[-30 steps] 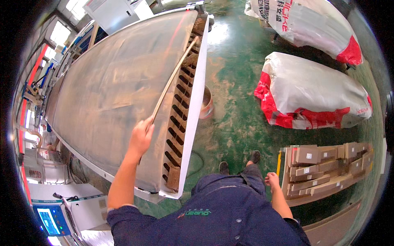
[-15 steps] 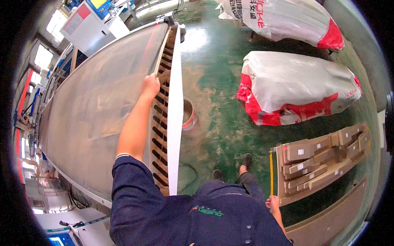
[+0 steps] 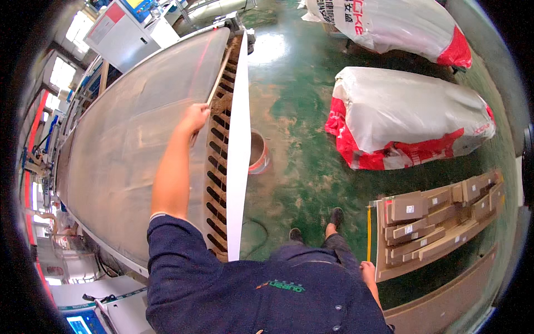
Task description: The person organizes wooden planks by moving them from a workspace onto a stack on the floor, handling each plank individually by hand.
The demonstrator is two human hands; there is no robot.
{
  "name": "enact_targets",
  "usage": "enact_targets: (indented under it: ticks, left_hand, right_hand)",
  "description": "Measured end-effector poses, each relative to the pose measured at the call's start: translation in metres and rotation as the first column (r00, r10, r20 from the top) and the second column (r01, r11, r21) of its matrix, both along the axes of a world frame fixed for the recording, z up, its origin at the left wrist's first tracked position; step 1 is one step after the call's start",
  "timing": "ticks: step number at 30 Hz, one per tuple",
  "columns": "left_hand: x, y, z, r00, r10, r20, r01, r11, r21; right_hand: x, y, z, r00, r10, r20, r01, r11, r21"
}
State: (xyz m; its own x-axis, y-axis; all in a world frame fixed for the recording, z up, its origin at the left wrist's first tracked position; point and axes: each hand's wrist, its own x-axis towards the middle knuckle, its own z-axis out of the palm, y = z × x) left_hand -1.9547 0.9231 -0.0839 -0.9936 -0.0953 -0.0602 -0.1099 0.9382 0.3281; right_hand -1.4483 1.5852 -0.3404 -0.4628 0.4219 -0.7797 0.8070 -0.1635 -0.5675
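Note:
My left hand (image 3: 196, 118) is closed around the near end of a long, thin, pale strip (image 3: 221, 72). Away from me, the strip runs along the right edge of the broad, dusty grey machine bed (image 3: 128, 133). Beside my fingers, brown dust (image 3: 222, 104) lies heaped on the slotted edge (image 3: 217, 164) of the bed. Low at my right side hangs my right hand (image 3: 368, 271), its fingers curled in and no object visible in them. The yellow line (image 3: 369, 234) appears just beyond that hand.
A long white panel (image 3: 238, 150) borders the slots. On the green floor beside it stands a bucket (image 3: 258, 156). Wrapped bundles (image 3: 411, 119) lie to the right, and brown boards (image 3: 409, 207) are stacked nearer me. A white cabinet (image 3: 119, 39) stands far left.
My left hand has shifted slightly left and toward me, still gripping the strip, whose near end came along. The right hand stays low at my side.

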Motion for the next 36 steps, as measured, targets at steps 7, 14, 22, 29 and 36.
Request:
enact_targets:
  ticks: [7,14,22,29,36]
  left_hand:
    - [0.131,0.003,-0.035,0.996,-0.014,-0.084,0.026,0.989,0.144]
    - [0.216,0.041,-0.02,0.976,0.125,-0.179,-0.095,0.982,0.166]
    - [0.131,0.057,-0.042,0.948,0.164,-0.275,-0.156,0.986,0.05]
    - [0.048,0.058,-0.053,0.942,0.184,-0.28,-0.233,0.961,-0.149]
    - [0.043,0.088,-0.082,0.942,0.319,-0.106,-0.335,0.906,-0.26]
  right_hand:
    - [-0.029,0.013,0.005,0.985,0.121,0.121,-0.121,0.993,-0.006]
    - [-0.049,0.016,0.009,0.984,0.16,0.077,-0.161,0.987,0.005]
    - [-0.066,0.009,0.027,0.971,0.216,0.099,-0.221,0.974,0.049]
    - [-0.025,0.017,0.008,0.997,0.036,0.074,-0.033,0.999,-0.043]
    - [0.039,0.017,-0.024,0.994,-0.048,0.096,0.05,0.999,-0.019]
